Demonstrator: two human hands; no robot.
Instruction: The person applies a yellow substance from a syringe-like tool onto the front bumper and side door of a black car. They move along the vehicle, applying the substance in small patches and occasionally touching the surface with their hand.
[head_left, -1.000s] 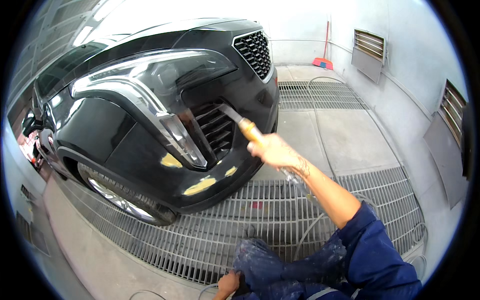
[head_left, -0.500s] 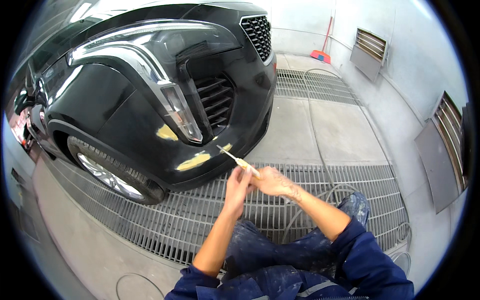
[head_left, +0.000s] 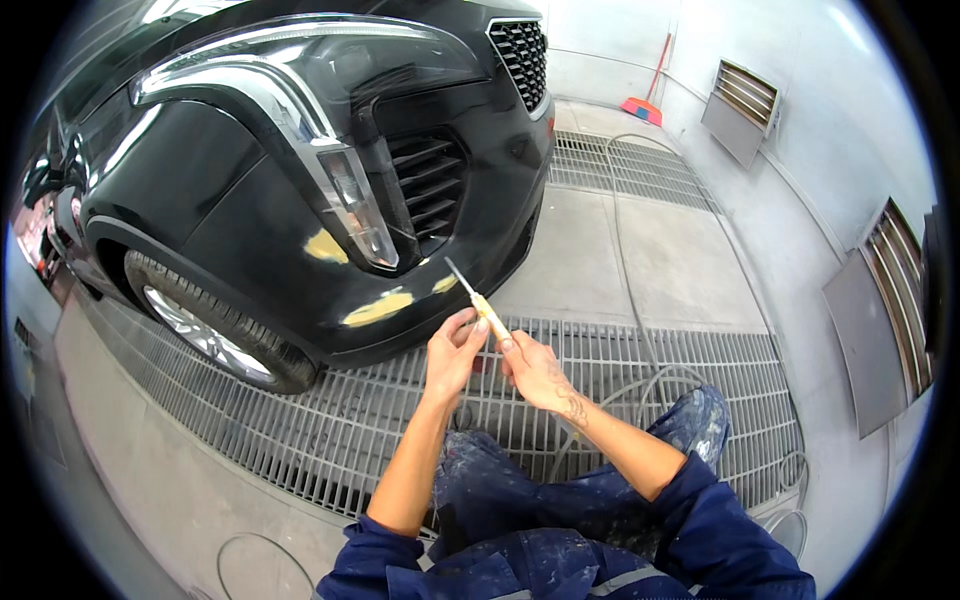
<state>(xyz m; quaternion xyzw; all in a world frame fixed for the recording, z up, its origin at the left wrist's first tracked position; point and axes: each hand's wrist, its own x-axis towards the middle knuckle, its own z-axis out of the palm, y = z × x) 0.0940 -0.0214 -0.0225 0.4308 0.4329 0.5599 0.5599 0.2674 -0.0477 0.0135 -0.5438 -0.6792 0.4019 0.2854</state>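
Observation:
My right hand (head_left: 535, 372) is wrapped round the rear of a slim tool (head_left: 491, 317) with a thin grey metal blade or shaft and a pale yellow handle; its exact kind is unclear. The tool points up and away, toward the car. At the front of the handle, the thumb and fingers of my left hand (head_left: 452, 352) pinch it. Beyond the tip stands a black car's front bumper (head_left: 440, 310), bearing yellow filler patches: a long one (head_left: 378, 309), a small one (head_left: 446, 284) and one beside the lamp (head_left: 325, 247). The tip appears apart from the bumper.
The front wheel (head_left: 215, 335) is at the left. Metal floor grating (head_left: 620, 352) runs under my legs, with a thin hose (head_left: 622, 240) across it. A red broom (head_left: 645, 108) leans at the far wall; louvred vents (head_left: 740, 110) line the right wall.
Both hands have shifted slightly left and up with the tool, which now points more steeply upward. My right hand has slid lower on the handle. The view has shifted a little.

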